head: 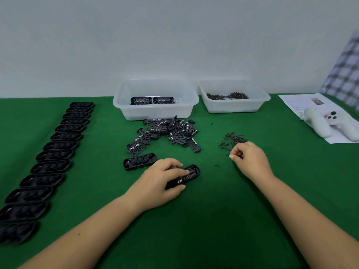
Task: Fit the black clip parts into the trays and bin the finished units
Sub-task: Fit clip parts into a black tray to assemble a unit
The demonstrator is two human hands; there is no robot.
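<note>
My left hand (165,176) presses down on a black oblong tray (191,174) with a clip part in it, on the green table. A second black tray (139,161) lies just to its left, apart from the hand. A heap of black clip parts (167,133) lies beyond them. My right hand (249,155) rests curled beside a small pile of dark screws (234,139), fingertips pinched together; whether a screw is between them cannot be told. The left clear bin (155,111) holds several finished units.
A long row of black trays (52,156) runs down the left side. A second clear bin (235,107) with screws stands at the back right. A white game controller (328,123) lies on a paper sheet (299,101) at far right.
</note>
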